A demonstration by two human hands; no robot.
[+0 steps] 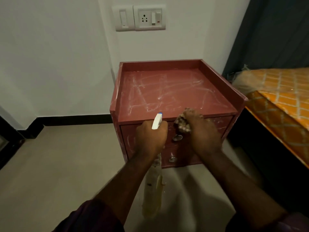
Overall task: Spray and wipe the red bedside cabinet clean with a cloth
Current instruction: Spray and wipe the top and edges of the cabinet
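Head | left hand (151, 137) grips spray bottle (154, 173) | right hand (203, 133) holds cloth (181, 123)

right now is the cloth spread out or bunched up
Bunched up: the cloth is a crumpled wad gripped in the right hand at the front edge of the red cabinet, not laid flat.

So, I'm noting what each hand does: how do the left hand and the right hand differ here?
The left hand grips a spray bottle, its white nozzle aimed toward the cabinet top; the right hand holds a bunched cloth. The right hand reaches the cabinet's front edge, while the left hand sits lower, before the upper drawer. Both are curled round a tool, close together at the cabinet front.
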